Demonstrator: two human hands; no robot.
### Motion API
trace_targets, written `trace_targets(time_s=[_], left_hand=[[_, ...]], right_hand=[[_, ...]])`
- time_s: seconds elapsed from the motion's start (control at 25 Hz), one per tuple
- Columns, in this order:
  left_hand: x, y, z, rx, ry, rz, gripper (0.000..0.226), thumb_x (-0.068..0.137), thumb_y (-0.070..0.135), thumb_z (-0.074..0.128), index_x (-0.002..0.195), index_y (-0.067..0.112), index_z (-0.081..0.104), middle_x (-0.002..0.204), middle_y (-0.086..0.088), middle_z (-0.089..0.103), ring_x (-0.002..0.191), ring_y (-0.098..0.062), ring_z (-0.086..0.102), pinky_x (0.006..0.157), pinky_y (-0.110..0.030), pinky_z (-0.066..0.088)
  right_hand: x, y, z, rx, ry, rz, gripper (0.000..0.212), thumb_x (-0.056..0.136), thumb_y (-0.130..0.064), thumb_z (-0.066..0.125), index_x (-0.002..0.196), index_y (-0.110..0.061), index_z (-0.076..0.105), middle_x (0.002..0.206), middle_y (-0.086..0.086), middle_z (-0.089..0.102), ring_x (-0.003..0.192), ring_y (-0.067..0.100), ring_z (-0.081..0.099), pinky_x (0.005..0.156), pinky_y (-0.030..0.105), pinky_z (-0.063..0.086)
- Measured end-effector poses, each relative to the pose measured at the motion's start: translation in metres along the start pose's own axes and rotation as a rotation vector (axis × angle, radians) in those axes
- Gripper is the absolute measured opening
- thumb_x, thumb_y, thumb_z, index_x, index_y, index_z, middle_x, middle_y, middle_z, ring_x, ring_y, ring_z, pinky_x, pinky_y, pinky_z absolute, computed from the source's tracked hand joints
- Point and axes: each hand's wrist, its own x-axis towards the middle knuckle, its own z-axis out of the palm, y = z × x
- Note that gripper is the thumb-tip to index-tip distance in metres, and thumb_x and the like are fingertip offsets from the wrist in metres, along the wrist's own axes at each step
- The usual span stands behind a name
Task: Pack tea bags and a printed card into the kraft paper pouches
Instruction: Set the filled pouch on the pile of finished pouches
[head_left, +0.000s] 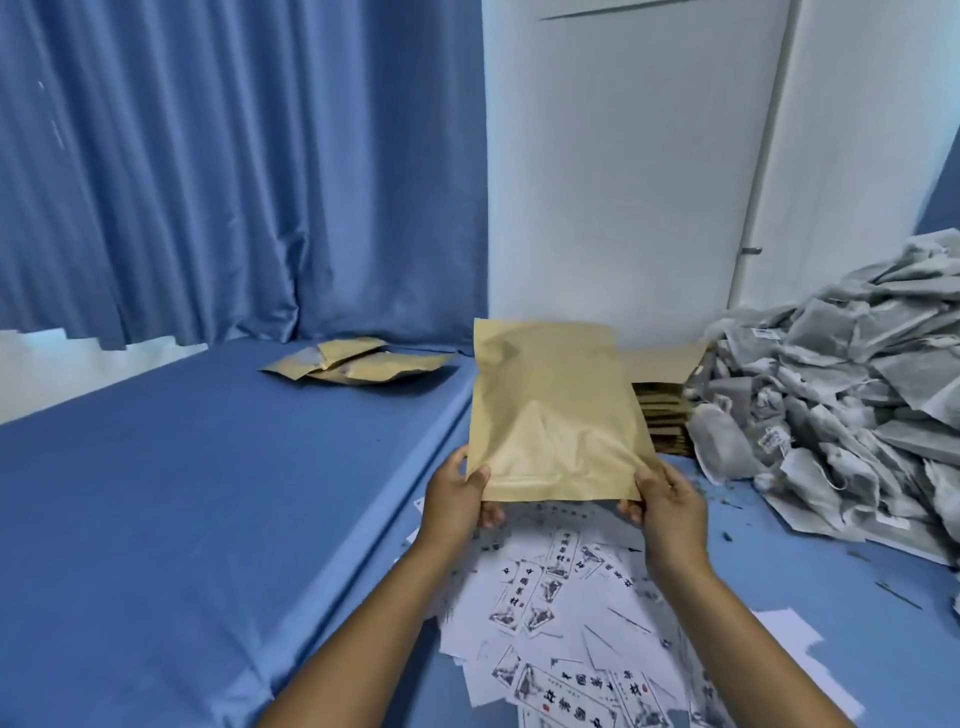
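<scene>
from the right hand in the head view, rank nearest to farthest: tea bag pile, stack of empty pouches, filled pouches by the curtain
From the right hand:
1. Stack of empty pouches, just beyond the hand, slightly right.
2. Tea bag pile, off to the right.
3. Filled pouches, far left by the curtain.

Bed w/ smooth blue fitted sheet (197, 467) carries everything. Far side, near the curtain: small pile of flat tan kraft paper pouches (358, 361), overlapping. Right: big heap of grey mesh tea bags w/ strings and small tags (841, 415). Just left of the heap, a stack of brown kraft pouches (667, 415), prob. unfilled. Front centre: scattered white printed cards w/ black characters and figures (561, 623), overlapping. Dark loose crumbs (727, 499) dot the sheet beside the tea bags.
</scene>
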Motion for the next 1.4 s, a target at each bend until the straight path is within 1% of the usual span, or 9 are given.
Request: trace_targets(time_s=[0.12, 0.4, 0.52, 0.6, 0.76, 0.96, 1.08, 1.2, 1.4], left_hand=[[0.004, -0.017, -0.038, 0.028, 0.131, -0.024, 0.019, 0.1, 0.005, 0.044, 0.114, 0.015, 0.052, 0.059, -0.004, 0.054, 0.03, -0.008, 0.042, 0.035, -0.016, 0.032], [0.057, -0.015, -0.112, -0.037, 0.316, -0.028, 0.018, 0.101, 0.006, 0.038, 0.112, 0.006, 0.053, 0.059, 0.0, 0.042, 0.04, -0.008, 0.029, 0.038, -0.018, 0.026], [0.123, 0.039, -0.129, -0.232, 0.15, -0.292, 0.015, 0.102, 0.026, 0.043, 0.112, 0.015, 0.042, 0.089, -0.005, 0.042, 0.056, -0.013, 0.037, 0.043, -0.018, 0.03], [0.153, 0.06, -0.124, -0.1, 0.044, -0.386, 0.036, 0.099, 0.033, 0.049, 0.129, 0.018, 0.037, 0.127, -0.006, 0.038, 0.069, -0.022, 0.054, 0.054, -0.023, 0.042], [0.175, 0.042, -0.094, 0.274, -0.053, -0.377, 0.062, 0.1, 0.033, 0.045, 0.15, 0.024, 0.01, 0.148, -0.005, 0.032, 0.076, -0.024, 0.061, 0.064, -0.029, 0.047], [0.184, 0.015, -0.036, 0.533, -0.134, -0.166, 0.051, 0.099, 0.028, 0.043, 0.146, 0.018, 0.028, 0.124, -0.006, 0.05, 0.074, -0.019, 0.062, 0.062, -0.023, 0.045], [0.194, 0.018, -0.008, 0.765, -0.13, 0.05, 0.04, 0.098, 0.021, 0.044, 0.137, 0.013, 0.043, 0.13, -0.013, 0.054, 0.108, -0.03, 0.058, 0.083, -0.028, 0.045], [0.203, 0.029, 0.033, 0.858, -0.21, 0.187, 0.035, 0.097, 0.02, 0.044, 0.132, 0.015, 0.049, 0.117, -0.012, 0.061, 0.103, -0.029, 0.059, 0.086, -0.033, 0.048], [0.209, 0.028, 0.091, 1.063, -0.349, 0.45, 0.033, 0.096, 0.024, 0.046, 0.128, 0.02, 0.052, 0.123, -0.005, 0.055, 0.109, -0.024, 0.054, 0.087, -0.034, 0.045]], right_hand=[[-0.011, 0.022, 0.04, -0.006, -0.047, 0.055, 0.024, 0.097, -0.006, 0.048, 0.119, -0.005, 0.058, 0.082, 0.006, 0.062, 0.041, 0.01, 0.052, 0.041, 0.018, 0.046], [0.006, 0.04, 0.157, 0.119, -0.097, 0.175, 0.026, 0.097, -0.002, 0.043, 0.119, -0.008, 0.056, 0.076, 0.007, 0.063, 0.036, 0.009, 0.05, 0.037, 0.02, 0.043], [0.049, 0.012, 0.227, 0.416, -0.335, 0.304, 0.036, 0.097, -0.001, 0.045, 0.133, 0.005, 0.042, 0.121, 0.025, 0.054, 0.086, 0.026, 0.067, 0.076, 0.023, 0.057], [0.067, 0.01, 0.247, 0.382, -0.483, 0.485, 0.041, 0.096, -0.013, 0.052, 0.133, 0.0, 0.041, 0.13, 0.025, 0.039, 0.121, 0.034, 0.051, 0.102, 0.033, 0.044], [0.075, 0.043, 0.23, 0.095, -0.591, 0.522, 0.003, 0.096, -0.005, 0.049, 0.094, -0.004, 0.052, 0.095, 0.014, 0.049, 0.102, 0.035, 0.057, 0.088, 0.034, 0.049], [0.113, 0.041, 0.19, -0.224, -0.061, 0.036, 0.023, 0.09, 0.003, 0.043, 0.09, -0.005, 0.065, 0.088, 0.014, 0.068, 0.056, 0.016, 0.059, 0.048, 0.023, 0.045], [0.163, 0.017, 0.148, -0.86, 0.155, -0.329, 0.022, 0.087, -0.007, 0.051, 0.104, -0.014, 0.063, 0.122, 0.009, 0.055, 0.1, 0.024, 0.055, 0.072, 0.025, 0.043], [0.218, 0.009, 0.102, -1.391, 0.026, -0.378, 0.045, 0.092, -0.015, 0.047, 0.136, -0.008, 0.043, 0.151, 0.013, 0.028, 0.139, 0.028, 0.026, 0.11, 0.038, 0.025], [0.263, 0.017, 0.059, -1.759, -0.12, -0.263, 0.058, 0.097, -0.049, 0.037, 0.141, -0.01, 0.034, 0.148, 0.012, 0.033, 0.137, 0.028, 0.03, 0.113, 0.045, 0.022]])
